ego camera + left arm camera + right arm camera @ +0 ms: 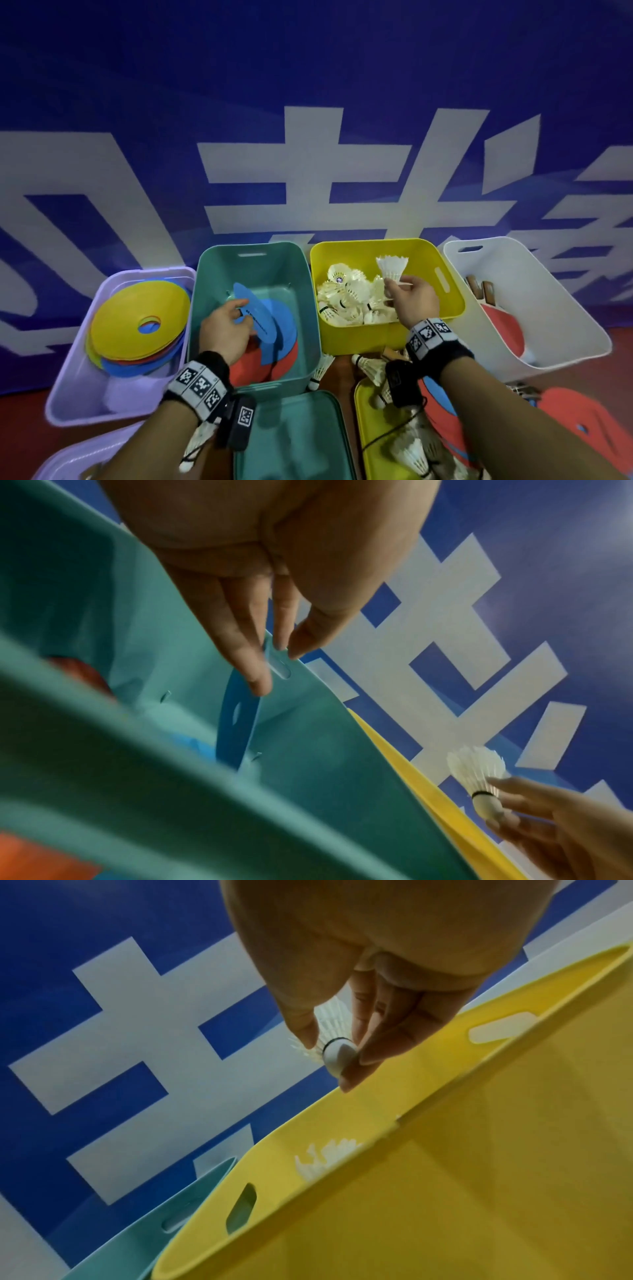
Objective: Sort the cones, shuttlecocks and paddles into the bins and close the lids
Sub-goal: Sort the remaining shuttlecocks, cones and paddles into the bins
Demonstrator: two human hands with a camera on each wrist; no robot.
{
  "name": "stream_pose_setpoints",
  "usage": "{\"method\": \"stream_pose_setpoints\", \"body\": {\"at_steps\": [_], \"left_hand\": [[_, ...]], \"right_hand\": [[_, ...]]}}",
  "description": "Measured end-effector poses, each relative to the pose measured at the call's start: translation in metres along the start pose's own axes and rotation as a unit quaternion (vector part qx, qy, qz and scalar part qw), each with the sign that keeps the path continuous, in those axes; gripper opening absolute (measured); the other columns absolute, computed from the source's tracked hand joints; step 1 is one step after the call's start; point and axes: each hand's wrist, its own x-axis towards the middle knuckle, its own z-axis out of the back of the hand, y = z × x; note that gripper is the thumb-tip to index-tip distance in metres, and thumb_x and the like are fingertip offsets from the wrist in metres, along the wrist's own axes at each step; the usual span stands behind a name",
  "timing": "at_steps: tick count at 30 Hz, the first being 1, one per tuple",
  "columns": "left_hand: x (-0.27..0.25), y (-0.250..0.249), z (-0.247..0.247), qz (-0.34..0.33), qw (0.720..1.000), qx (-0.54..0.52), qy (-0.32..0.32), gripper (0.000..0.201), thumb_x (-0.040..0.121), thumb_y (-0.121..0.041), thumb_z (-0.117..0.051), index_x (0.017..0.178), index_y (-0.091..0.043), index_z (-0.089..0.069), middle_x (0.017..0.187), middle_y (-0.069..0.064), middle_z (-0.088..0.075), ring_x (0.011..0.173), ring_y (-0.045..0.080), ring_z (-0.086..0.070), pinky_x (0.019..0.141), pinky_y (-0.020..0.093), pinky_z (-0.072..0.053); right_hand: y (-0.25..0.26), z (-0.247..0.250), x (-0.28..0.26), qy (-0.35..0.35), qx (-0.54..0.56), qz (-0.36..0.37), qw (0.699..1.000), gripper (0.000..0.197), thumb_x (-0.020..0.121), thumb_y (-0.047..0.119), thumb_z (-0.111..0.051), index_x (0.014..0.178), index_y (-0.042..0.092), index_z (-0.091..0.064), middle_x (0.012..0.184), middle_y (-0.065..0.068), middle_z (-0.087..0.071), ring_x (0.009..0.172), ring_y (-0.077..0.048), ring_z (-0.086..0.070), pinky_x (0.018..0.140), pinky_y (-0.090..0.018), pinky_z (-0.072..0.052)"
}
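Note:
Four open bins stand in a row. My left hand [224, 329] [274, 653] hovers inside the teal bin [209, 274] [325, 750], fingers straight. Their tips touch the upper edge of a blue disc cone [257, 317] [236, 723] standing tilted on blue and red discs. My right hand [411, 298] [337, 1056] pinches the cork of a white shuttlecock [393, 267] [477, 772] [337, 1053], feathers up, above the yellow bin [455, 305] [445, 1150], which holds several shuttlecocks [346, 298]. The lavender bin [68, 394] holds stacked disc cones [137, 318]. Red paddles [496, 322] lie in the white bin [548, 308].
A teal lid [294, 438], a yellow lid [371, 431] and a lavender lid [65, 462] lie on the floor in front. Loose shuttlecocks [411, 452], a blue and red disc [442, 404] and another red disc [589, 421] lie there too. A blue banner wall stands behind the bins.

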Motion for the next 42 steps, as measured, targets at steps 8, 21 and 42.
{"method": "stream_pose_setpoints", "body": {"at_steps": [8, 21, 42], "left_hand": [[-0.03, 0.015, 0.004, -0.005, 0.993, 0.106, -0.054, 0.031, 0.087, -0.021, -0.066, 0.118, -0.021, -0.069, 0.094, 0.014, -0.075, 0.09, 0.032, -0.069, 0.086, 0.036, -0.052], [-0.14, 0.081, 0.013, -0.044, 0.973, 0.018, -0.226, 0.018, 0.087, -0.009, -0.065, 0.099, -0.022, -0.066, 0.09, 0.003, -0.071, 0.08, 0.023, -0.065, 0.073, 0.037, -0.052], [-0.114, 0.185, 0.002, 0.126, 0.966, 0.226, 0.001, 0.039, 0.087, -0.024, -0.069, 0.125, -0.021, -0.061, 0.137, 0.007, -0.05, 0.116, 0.034, -0.057, 0.093, 0.043, -0.049]], "right_hand": [[-0.008, -0.003, -0.014, 0.0, 0.038, 0.026, 0.999, 0.029, 0.066, 0.052, -0.054, 0.089, 0.036, -0.062, 0.091, 0.01, -0.07, 0.082, -0.021, -0.072, 0.08, -0.047, -0.058], [-0.08, -0.05, -0.126, 0.125, -0.057, 0.188, 0.972, 0.02, 0.089, 0.036, -0.058, 0.101, 0.023, -0.068, 0.09, 0.003, -0.069, 0.078, -0.016, -0.065, 0.068, -0.037, -0.055], [-0.097, -0.119, -0.11, 0.188, -0.192, 0.058, 0.961, 0.03, 0.091, 0.047, -0.064, 0.097, 0.017, -0.061, 0.094, -0.004, -0.072, 0.09, -0.028, -0.066, 0.069, -0.031, -0.044]]}}
